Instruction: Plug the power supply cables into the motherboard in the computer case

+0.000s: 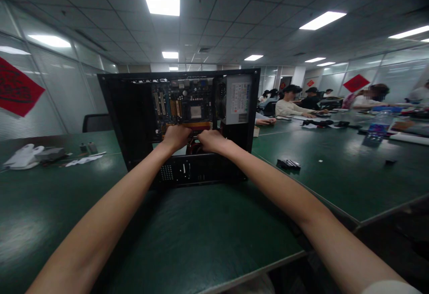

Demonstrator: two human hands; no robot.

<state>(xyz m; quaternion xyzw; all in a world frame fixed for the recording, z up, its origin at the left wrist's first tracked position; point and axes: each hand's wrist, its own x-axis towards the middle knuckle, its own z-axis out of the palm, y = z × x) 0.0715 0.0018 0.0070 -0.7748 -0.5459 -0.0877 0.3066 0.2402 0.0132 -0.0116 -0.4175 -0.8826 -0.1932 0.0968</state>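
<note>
A black computer case point(135, 119) stands upright on the green table, its side open towards me. Inside are a motherboard point(181, 102) with a square metallic processor point(195, 112) and, at upper right, a grey power supply point(238, 99). Both hands reach into the case, just below the red and yellow slots point(203, 125). My left hand point(177, 137) is closed, knuckles up, at the lower edge of the motherboard. Close beside it, my right hand point(212, 141) is closed too, near dark cables point(194, 146). The fingertips are hidden, so what they grip cannot be made out.
A white plastic bag point(25, 156), a grey box point(50, 153) and papers lie at left. To the right are a small black part point(288, 165) and a water bottle point(377, 126). Other people sit along the table at back right. The table's edge point(254, 272) runs close in front.
</note>
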